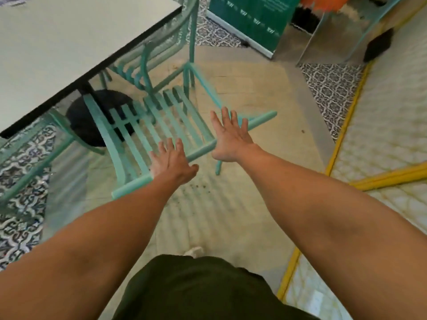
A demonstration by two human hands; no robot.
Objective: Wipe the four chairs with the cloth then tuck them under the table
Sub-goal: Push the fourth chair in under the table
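Two hands press flat on the top rail of a teal slatted chair (161,125): the left hand (172,161) and the right hand (230,135) both have straight, spread fingers, palms on the rail, gripping nothing. The chair's front goes under the near edge of the white table (69,42), whose black rim runs diagonally from upper right to lower left; the back rail is outside that edge. A second teal chair (161,49) sits under the same edge further along, near the table's far corner. A black round base (101,112) shows beneath the table. Bare pale floor (265,158) lies open right of the chair, up to a yellow line (346,125). The green banner (254,17) carries white print too blurred to read.
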